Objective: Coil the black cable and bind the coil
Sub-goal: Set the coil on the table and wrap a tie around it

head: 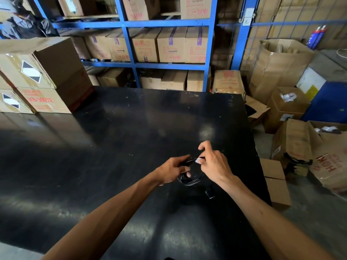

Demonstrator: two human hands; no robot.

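A black cable (189, 180) is wound into a small coil held just above the black table (112, 147). My left hand (173, 170) grips the coil at its left and top side, fingers wrapped through the loops. My right hand (214, 163) pinches a small white piece (198, 160), a tie or tape end, at the top of the coil, with the index finger raised. A black plug (210, 193) of the cable hangs below the right wrist, close to the tabletop.
Stacked cardboard boxes (37, 77) sit on the table's far left. Blue shelving (165, 23) full of cartons stands behind. Open boxes (300, 147) crowd the floor right of the table edge. A person (24, 23) stands at the far left.
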